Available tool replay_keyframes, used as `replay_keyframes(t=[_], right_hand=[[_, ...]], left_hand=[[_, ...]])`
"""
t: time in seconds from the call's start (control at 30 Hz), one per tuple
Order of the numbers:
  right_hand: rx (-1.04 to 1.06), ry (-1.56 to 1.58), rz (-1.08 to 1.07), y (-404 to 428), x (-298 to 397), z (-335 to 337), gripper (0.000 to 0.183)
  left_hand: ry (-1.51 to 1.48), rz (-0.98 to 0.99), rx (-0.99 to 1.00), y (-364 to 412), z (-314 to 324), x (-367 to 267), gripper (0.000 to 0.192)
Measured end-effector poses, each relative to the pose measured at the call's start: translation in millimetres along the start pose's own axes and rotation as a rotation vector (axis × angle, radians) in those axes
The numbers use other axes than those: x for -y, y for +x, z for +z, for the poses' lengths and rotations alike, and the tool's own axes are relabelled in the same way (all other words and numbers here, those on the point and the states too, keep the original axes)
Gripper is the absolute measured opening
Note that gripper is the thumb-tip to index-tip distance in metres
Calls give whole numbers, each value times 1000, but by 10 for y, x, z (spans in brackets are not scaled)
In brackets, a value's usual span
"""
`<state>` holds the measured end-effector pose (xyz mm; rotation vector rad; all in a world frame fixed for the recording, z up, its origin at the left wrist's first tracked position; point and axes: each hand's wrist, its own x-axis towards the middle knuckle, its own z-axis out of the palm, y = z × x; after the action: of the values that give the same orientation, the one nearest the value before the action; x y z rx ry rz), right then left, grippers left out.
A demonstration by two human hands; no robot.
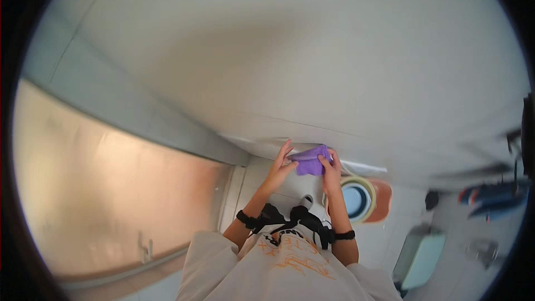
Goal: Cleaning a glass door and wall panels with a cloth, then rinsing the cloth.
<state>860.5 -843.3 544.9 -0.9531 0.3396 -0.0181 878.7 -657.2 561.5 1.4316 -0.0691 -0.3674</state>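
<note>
A purple cloth (311,161), folded over, is held up between my two hands in front of a pale wall. My right hand (331,169) grips its right side, with the thumb pressed on the front and the fingers behind. At the cloth's left edge is my left hand (281,167), its thumb touching the lower left corner and its other fingers spread upward. Whether those fingers also hold the cloth is hard to tell.
Nested basins (380,200) stand on the tiled floor by the wall, right of my forearm. A frosted glass door (125,184) is at left. Farther right are a pale green-topped bin (427,259), a metal fixture (482,251) and hanging dark blue items (493,196).
</note>
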Motion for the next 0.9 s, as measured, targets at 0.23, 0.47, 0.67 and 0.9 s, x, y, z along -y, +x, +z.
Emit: replay_keyframes(t=[0.23, 0.47, 0.67, 0.9], right_hand=[[433, -69, 76, -183, -257, 1655, 28], [497, -170, -323, -671, -538, 3499, 46], [349, -277, -838, -513, -440, 5140, 41], [77, -373, -866, -117, -1130, 5315, 32]], left_hand=[[247, 233, -200, -996, -1000, -829, 54], [606, 385, -699, -1424, -1947, -1666, 47], [473, 676, -811, -1392, -2740, -2341, 56], [752, 862, -854, -1508, -3232, -2546, 40]])
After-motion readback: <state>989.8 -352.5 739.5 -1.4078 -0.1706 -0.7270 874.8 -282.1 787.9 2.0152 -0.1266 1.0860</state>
